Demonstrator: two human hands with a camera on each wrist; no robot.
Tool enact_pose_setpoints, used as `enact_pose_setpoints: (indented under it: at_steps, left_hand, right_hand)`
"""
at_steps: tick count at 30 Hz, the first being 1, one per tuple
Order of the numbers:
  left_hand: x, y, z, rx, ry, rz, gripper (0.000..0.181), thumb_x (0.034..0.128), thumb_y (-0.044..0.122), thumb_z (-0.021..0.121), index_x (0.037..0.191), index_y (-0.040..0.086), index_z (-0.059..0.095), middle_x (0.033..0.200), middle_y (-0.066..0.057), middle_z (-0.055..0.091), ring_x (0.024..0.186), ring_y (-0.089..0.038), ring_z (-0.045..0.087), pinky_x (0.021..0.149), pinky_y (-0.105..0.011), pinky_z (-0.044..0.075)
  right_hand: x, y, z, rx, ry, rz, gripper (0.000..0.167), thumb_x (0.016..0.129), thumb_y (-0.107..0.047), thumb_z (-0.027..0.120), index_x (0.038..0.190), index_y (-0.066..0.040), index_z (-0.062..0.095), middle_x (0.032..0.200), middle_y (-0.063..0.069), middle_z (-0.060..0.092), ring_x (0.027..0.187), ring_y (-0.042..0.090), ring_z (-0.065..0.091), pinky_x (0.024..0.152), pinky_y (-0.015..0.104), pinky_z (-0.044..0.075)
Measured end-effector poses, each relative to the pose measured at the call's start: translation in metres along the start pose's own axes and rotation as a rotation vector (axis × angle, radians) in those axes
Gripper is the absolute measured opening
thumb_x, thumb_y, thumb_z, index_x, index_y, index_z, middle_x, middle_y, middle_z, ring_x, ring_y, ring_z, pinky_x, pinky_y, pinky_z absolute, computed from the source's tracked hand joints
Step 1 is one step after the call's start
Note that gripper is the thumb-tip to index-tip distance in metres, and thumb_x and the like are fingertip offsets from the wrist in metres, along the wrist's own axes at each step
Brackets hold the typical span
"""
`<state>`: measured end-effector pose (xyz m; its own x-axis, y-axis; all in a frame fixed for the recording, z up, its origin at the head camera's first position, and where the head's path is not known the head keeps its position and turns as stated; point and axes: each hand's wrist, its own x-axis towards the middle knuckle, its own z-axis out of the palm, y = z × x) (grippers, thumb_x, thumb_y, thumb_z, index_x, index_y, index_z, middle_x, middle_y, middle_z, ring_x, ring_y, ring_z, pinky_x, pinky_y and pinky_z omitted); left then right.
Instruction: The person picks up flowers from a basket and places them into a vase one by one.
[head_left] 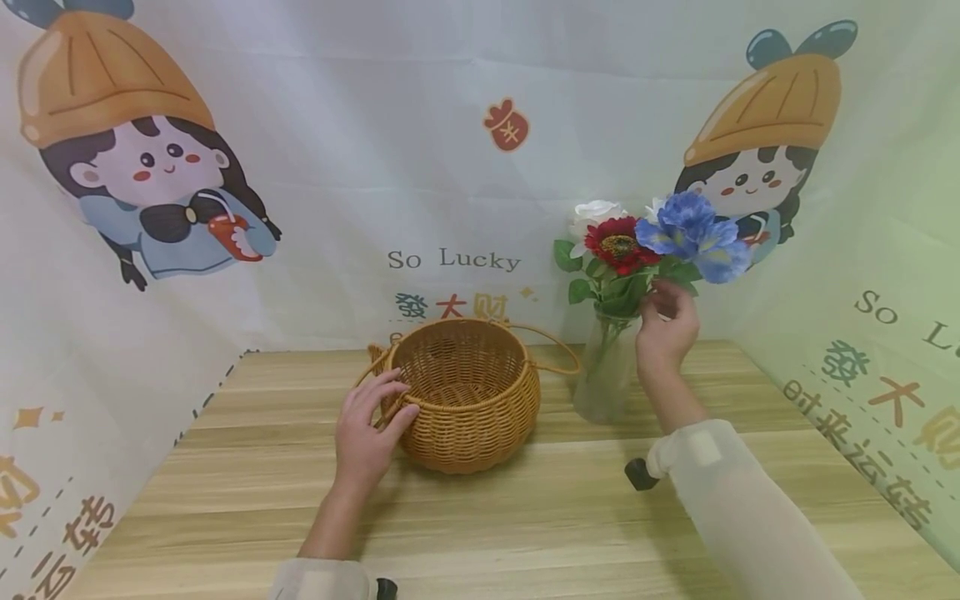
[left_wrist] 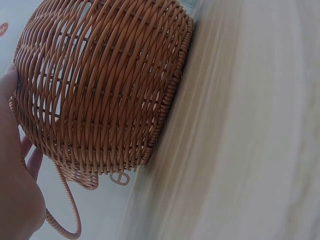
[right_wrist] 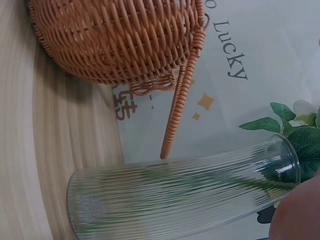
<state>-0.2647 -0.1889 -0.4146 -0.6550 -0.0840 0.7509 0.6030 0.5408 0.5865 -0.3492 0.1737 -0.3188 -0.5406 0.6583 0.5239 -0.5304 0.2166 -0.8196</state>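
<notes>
A round wicker basket [head_left: 468,433] stands on the wooden table, its opening upward and a loop handle folded out on each side. My left hand [head_left: 367,425] holds the basket's left rim, thumb and fingers spread around the edge. In the left wrist view its woven side fills the upper left. To the right stands a clear ribbed glass vase [right_wrist: 180,192] with artificial flowers. My right hand [head_left: 670,325] is at the vase's mouth, its fingers pinching just under the blue flower [head_left: 693,233]; the stem there is hidden. A red flower [head_left: 619,245] and a white rose [head_left: 596,217] are beside it.
The wood-grain table [head_left: 247,492] extends in front of the basket and vase. A printed cloth [head_left: 337,167] with cartoon figures hangs behind and along both sides. The basket's right handle [right_wrist: 179,102] reaches close to the vase.
</notes>
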Motion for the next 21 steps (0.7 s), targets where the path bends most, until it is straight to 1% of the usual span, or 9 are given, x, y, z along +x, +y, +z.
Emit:
enact_pose_setpoints:
  at_steps: [3, 9, 15, 21]
  left_hand:
    - [0.000, 0.000, 0.000, 0.000, 0.001, 0.000, 0.024, 0.0818, 0.015, 0.079, 0.104, 0.014, 0.070, 0.130, -0.003, 0.062, 0.120, -0.026, 0.049, 0.101, -0.048, 0.033]
    - [-0.001, -0.001, 0.000, 0.002, 0.002, 0.004, 0.024, 0.0816, 0.015, 0.079, 0.104, 0.013, 0.070, 0.130, -0.003, 0.062, 0.121, -0.027, 0.049, 0.102, -0.050, 0.033]
    - [-0.001, -0.001, 0.001, 0.011, -0.004, -0.005, 0.025, 0.0819, 0.017, 0.079, 0.105, 0.014, 0.070, 0.131, -0.001, 0.061, 0.122, -0.026, 0.048, 0.102, -0.050, 0.033]
    - [-0.001, 0.000, 0.000, 0.011, -0.008, -0.011, 0.025, 0.0820, 0.017, 0.079, 0.105, 0.014, 0.070, 0.131, -0.001, 0.061, 0.122, -0.025, 0.048, 0.102, -0.050, 0.034]
  right_hand:
    - [-0.002, 0.001, -0.001, 0.013, -0.014, 0.010, 0.023, 0.082, 0.011, 0.059, 0.104, 0.008, 0.065, 0.078, -0.011, 0.058, 0.073, 0.003, 0.052, 0.071, 0.020, 0.043]
    - [-0.006, 0.002, -0.002, 0.023, -0.029, 0.033, 0.023, 0.083, 0.010, 0.060, 0.106, 0.007, 0.065, 0.078, -0.011, 0.059, 0.075, 0.003, 0.053, 0.072, 0.020, 0.042]
    - [-0.008, 0.003, -0.004, 0.021, -0.046, 0.034, 0.025, 0.084, 0.008, 0.061, 0.109, 0.006, 0.065, 0.086, 0.000, 0.062, 0.079, 0.004, 0.054, 0.074, 0.021, 0.044]
    - [-0.011, 0.004, -0.007, 0.020, -0.068, 0.038, 0.027, 0.085, 0.007, 0.062, 0.112, 0.003, 0.066, 0.091, 0.004, 0.063, 0.081, 0.006, 0.054, 0.076, 0.023, 0.045]
